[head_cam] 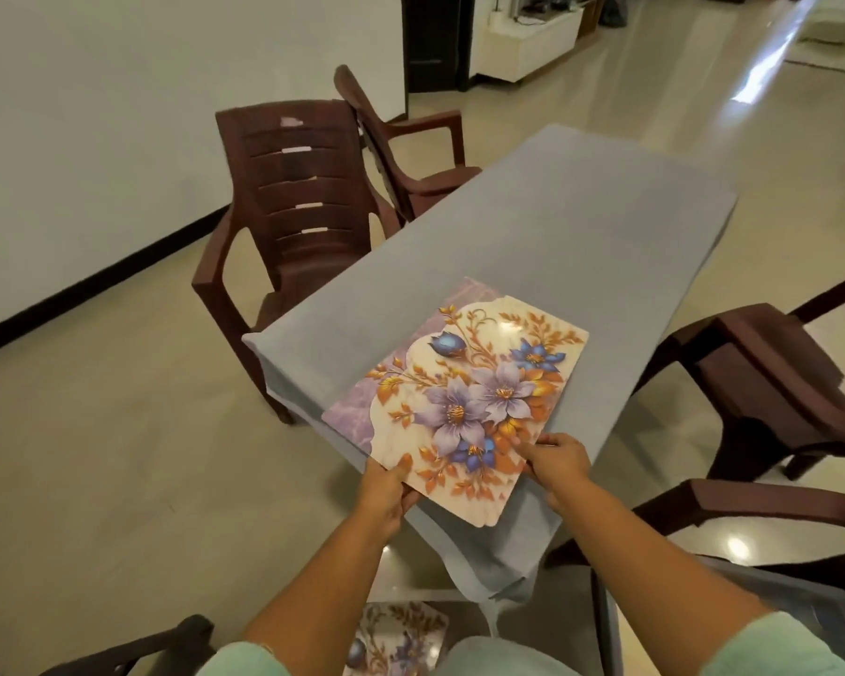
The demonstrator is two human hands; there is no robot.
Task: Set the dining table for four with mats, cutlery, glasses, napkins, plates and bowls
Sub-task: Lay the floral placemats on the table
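A floral place mat point(464, 397) with purple and blue flowers lies at an angle on the near end of the table point(557, 226), which is covered with a grey-blue cloth. Its near corner sticks out past the table's edge. My left hand point(386, 485) pinches the mat's near left edge, thumb on top. My right hand point(554, 461) holds the mat's near right edge, fingers on its top surface. Another floral mat point(396, 636) shows low down near my lap, partly hidden.
Two dark brown plastic chairs point(293, 197) stand along the table's left side, and two more point(771, 383) along the right side. Another dark chair arm point(133, 656) shows at the bottom left. Tiled floor surrounds the table, with a white wall to the left.
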